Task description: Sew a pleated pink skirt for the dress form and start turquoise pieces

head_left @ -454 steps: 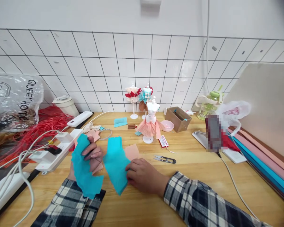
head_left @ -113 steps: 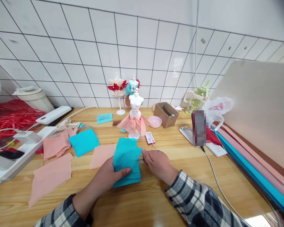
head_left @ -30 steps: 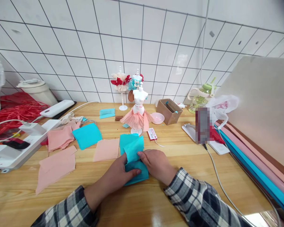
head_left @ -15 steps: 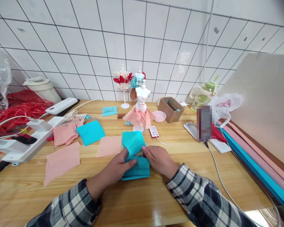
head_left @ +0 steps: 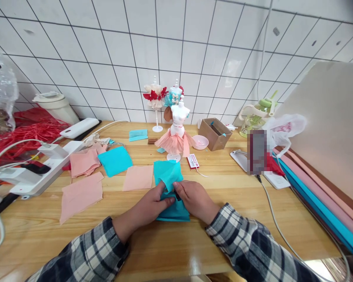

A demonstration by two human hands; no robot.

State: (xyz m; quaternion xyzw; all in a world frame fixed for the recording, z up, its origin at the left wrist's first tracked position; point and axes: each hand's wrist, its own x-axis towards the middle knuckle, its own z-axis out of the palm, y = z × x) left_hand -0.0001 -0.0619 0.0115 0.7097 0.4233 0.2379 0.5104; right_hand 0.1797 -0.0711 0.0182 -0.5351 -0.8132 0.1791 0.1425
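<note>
My left hand (head_left: pixel 153 200) is closed on a turquoise piece of crepe paper (head_left: pixel 166 169), thumb laid across its lower part. At the paper's right edge my right hand (head_left: pixel 196 197) pinches it between thumb and finger. A small dark object (head_left: pixel 178 196) shows under the right fingers; its kind I cannot make out. Below both hands another turquoise layer (head_left: pixel 174 214) lies against the table; whether it is the same piece is hidden. Just beyond stands a white mini dress form (head_left: pixel 180 113) in a pink pleated paper skirt (head_left: pixel 176 143).
Pink paper squares (head_left: pixel 138 177) and a turquoise sheet (head_left: pixel 115 160) lie leftward. Behind are a pink bowl (head_left: pixel 200 142), a cardboard box (head_left: pixel 215 135) and another dress form (head_left: pixel 155 98). A power strip (head_left: pixel 51 168) sits left; a cable (head_left: pixel 272 211) and paper rolls (head_left: pixel 317 203) are right.
The right fingers have shifted slightly left onto the paper, nearer the left thumb. The upper paper has gathered a little, and more of the dark object shows.
</note>
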